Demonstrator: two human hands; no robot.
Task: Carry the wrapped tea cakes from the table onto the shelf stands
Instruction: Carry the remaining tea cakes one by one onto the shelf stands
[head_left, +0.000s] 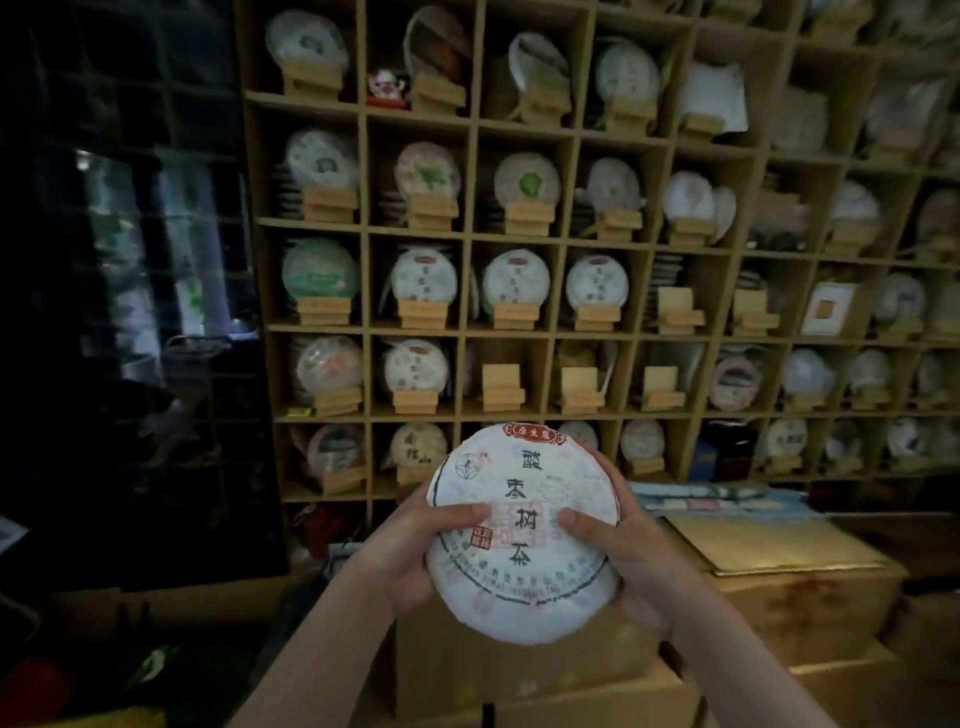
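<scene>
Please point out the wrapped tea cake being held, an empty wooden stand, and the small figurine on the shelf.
wrapped tea cake (522, 535): head view, centre of its printed face.
empty wooden stand (501, 387): head view, its upright back.
figurine (385, 85): head view, its body.

One head-worn camera looks forward and slightly down, close above both hands, facing the shelf wall (519, 228) at twelve o'clock.

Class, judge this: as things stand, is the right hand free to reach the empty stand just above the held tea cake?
Probably not yet: the right hand and left hand both grip the tea cake. The empty stand itself sits unobstructed.
</scene>
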